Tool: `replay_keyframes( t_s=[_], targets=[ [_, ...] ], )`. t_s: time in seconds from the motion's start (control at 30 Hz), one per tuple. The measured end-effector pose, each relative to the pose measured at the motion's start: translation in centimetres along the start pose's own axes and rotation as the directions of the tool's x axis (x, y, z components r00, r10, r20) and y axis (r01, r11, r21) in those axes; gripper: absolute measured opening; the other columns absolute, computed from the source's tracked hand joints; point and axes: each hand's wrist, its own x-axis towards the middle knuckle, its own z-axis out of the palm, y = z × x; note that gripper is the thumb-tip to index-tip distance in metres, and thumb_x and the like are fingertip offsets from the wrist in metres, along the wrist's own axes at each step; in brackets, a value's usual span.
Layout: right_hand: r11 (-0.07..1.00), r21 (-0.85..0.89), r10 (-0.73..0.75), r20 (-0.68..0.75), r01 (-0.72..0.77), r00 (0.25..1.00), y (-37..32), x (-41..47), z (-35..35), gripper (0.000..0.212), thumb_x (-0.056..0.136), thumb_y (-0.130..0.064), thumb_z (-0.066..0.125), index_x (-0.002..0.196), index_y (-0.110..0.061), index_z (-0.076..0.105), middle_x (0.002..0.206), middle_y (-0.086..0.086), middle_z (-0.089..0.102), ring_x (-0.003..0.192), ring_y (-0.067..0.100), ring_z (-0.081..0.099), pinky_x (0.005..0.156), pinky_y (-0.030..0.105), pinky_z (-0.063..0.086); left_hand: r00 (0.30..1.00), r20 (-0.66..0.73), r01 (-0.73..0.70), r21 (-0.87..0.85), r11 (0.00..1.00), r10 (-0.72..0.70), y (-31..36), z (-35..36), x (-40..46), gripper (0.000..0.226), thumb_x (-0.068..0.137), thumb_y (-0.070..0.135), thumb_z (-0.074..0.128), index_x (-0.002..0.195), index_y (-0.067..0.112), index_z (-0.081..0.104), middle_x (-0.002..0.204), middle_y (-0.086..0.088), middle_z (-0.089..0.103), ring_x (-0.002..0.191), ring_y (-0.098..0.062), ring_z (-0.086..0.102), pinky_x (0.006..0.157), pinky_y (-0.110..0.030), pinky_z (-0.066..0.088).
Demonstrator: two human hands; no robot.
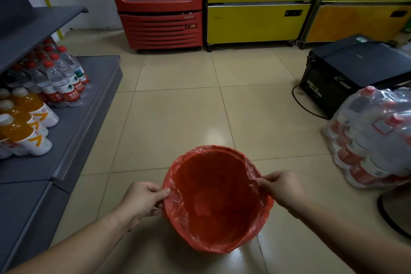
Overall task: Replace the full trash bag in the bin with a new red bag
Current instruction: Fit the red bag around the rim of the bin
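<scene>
The red bag [216,198] lines the bin [219,249], which stands on the tiled floor [178,107] just below the viewer; the film is folded over the rim nearly all round. It looks thin, limp and slick — best pinched at the edge, not the middle. The left hand [142,199] pinches the film at the left rim; the right hand [281,187] pinches a loose fold at the right. The bin itself is mostly hidden, probably light plastic. Bottles [64,78] fill the shelf [73,131] to the left.
</scene>
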Motion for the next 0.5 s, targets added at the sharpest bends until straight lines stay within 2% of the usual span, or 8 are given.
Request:
replay_keyframes(
  t_s=[0.1,0.17,0.33,0.43,0.5],
  targets=[
    [1.0,0.019,0.0,-0.055,0.001,0.998,0.4,0.5,0.2,0.022,0.082,-0.026,0.077,0.062,-0.018,0.079,0.046,-0.008,0.066,0.032,0.0,0.048,0.035,0.016,0.031,0.999,-0.017,0.046,-0.072,0.996,-0.048,-0.4,-0.7,0.7,0.015,0.089,0.012,0.073,0.084,-0.002,0.076,0.065,-0.014,0.07,0.055,-0.018,0.062,0.053,-0.03,0.054],
    [0.991,0.126,0.048,-0.043,-0.042,0.998,0.8,0.7,0.2,0.026,0.084,-0.021,0.076,0.06,-0.01,0.076,0.043,-0.004,0.064,0.033,0.0,0.046,0.033,0.016,0.031,0.998,-0.015,0.066,-0.098,0.993,-0.067,-0.9,-0.8,1.1,0.016,0.091,0.012,0.07,0.084,-0.001,0.073,0.063,-0.012,0.067,0.056,-0.018,0.061,0.052,-0.029,0.053],
    [0.897,0.374,0.179,0.186,-0.238,0.966,2.1,1.3,0.0,0.027,0.097,-0.015,0.062,0.074,-0.001,0.067,0.061,0.012,0.064,0.052,0.017,0.055,0.056,0.028,0.043,0.981,0.027,0.195,-0.179,0.964,-0.193,-2.3,-0.2,1.5,0.012,0.097,0.011,0.062,0.09,0.005,0.068,0.07,-0.012,0.067,0.063,-0.019,0.059,0.052,-0.03,0.052],
    [0.895,0.343,0.199,0.262,-0.284,0.944,2.6,1.4,0.3,0.025,0.099,-0.015,0.058,0.077,-0.006,0.066,0.072,0.015,0.066,0.059,0.018,0.055,0.058,0.029,0.037,0.964,0.079,0.264,-0.177,0.948,-0.254,-2.2,0.1,1.5,0.011,0.096,0.013,0.063,0.1,0.005,0.069,0.08,-0.013,0.07,0.075,-0.023,0.061,0.053,-0.031,0.052],
    [0.948,0.266,0.135,0.161,-0.175,0.978,2.3,1.5,0.1,0.019,0.096,-0.019,0.062,0.082,-0.011,0.072,0.075,0.004,0.073,0.063,0.013,0.064,0.06,0.027,0.045,0.984,0.001,0.179,-0.127,0.976,-0.18,-2.0,0.1,1.6,0.01,0.096,0.016,0.063,0.102,0.011,0.069,0.087,-0.012,0.074,0.079,-0.024,0.065,0.059,-0.033,0.052]
  ],
)
